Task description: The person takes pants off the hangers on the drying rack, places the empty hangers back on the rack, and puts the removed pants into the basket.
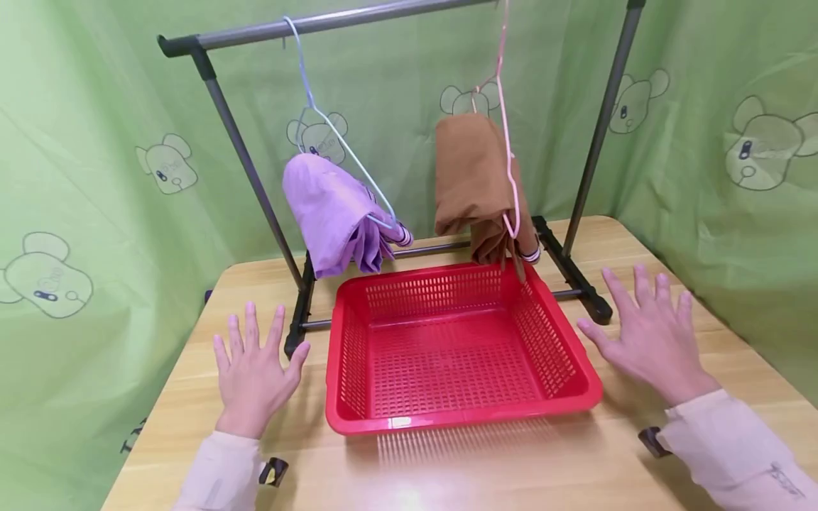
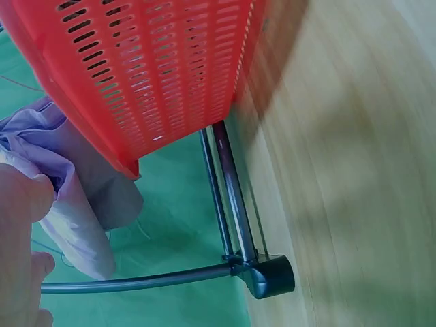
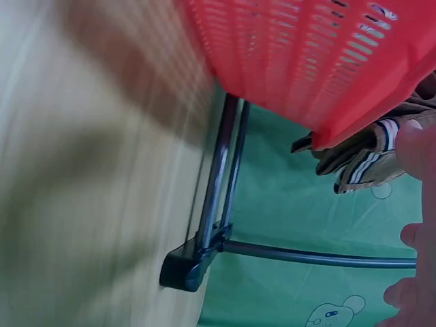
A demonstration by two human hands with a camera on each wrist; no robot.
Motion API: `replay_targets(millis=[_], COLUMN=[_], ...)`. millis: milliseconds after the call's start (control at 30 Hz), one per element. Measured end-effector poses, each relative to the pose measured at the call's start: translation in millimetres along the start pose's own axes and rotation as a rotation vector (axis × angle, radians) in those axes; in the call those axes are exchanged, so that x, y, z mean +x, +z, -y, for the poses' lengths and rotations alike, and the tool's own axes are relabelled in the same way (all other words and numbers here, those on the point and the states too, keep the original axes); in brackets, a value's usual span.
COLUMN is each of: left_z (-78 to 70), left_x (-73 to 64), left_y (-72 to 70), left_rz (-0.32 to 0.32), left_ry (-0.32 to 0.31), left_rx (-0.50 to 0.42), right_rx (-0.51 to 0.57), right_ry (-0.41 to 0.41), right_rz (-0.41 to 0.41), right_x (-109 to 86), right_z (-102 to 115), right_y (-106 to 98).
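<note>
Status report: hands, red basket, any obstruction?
Left hand, right hand: spread, holding nothing. Red basket between them. Brown garment overlaps it in head view.

On the wooden worktop (image 1: 371, 468), a bright red rectangular plastic basket (image 1: 460, 417) with slotted walls, gridded floor and smooth rim. Stands upright, open side up. Behind to the left, a lilac cloth garment (image 1: 329, 206) on a thin pale blue hanger (image 1: 311, 105) hooked over a grey metal rail (image 1: 396, 9). Hangs folded and bunched, slanting down rightward to a striped edge. Farther right, a brown cloth garment (image 1: 473, 170) on a thin pink hanger (image 1: 499, 74). Droops in folds, likewise striped at the lower edge; overlaps the basket's back rim in the head view, impossible to tell whether touching.
</note>
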State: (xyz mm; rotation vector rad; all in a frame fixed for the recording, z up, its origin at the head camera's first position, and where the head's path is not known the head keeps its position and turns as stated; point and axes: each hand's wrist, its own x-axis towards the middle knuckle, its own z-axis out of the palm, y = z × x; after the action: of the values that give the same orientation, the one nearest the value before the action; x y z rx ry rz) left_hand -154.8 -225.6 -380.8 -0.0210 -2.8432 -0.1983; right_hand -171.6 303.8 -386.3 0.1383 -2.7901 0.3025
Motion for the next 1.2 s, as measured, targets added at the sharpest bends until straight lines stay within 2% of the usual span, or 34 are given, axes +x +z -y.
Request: replay_targets(millis=[233, 467, 733, 833, 967, 1033, 1200], left_z=[-5.7, -7.2, -11.6, -13.6, -15.3, -16.5, -21.9], left_x=[-2.4, -9.4, -11.4, -12.8, -15.5, -17.0, -19.6], left_y=[2.2, 1.6, 9.8, 13.1, 20.4, 23.9, 32.5], left_rz=[-0.011, 0.013, 0.105, 0.127, 0.142, 0.168, 0.263], left_ry=[0.016, -0.025, -0.104, -0.102, -0.087, -0.102, -0.180], left_rx=[-0.067, -0.171, -0.438, -0.515, -0.648, -0.742, -1.046], right_rx=[0.062, 0.181, 0.331, 0.388, 0.521, 0.603, 0.746], right_ry=[-0.010, -0.028, -0.071, -0.098, -0.139, -0.135, -0.087], right_rz=[-0.003, -0.023, -0.085, -0.125, -0.151, -0.136, -0.104], right_x=[2.9, 17.4, 39.0, 45.7, 53.6, 57.6, 68.7], right_z=[-0.6, 13.7, 35.3, 44.1, 55.1, 61.1, 74.4], right_y=[-9.6, -23.2, -42.5, -49.1, -57.6, -62.8, -73.7])
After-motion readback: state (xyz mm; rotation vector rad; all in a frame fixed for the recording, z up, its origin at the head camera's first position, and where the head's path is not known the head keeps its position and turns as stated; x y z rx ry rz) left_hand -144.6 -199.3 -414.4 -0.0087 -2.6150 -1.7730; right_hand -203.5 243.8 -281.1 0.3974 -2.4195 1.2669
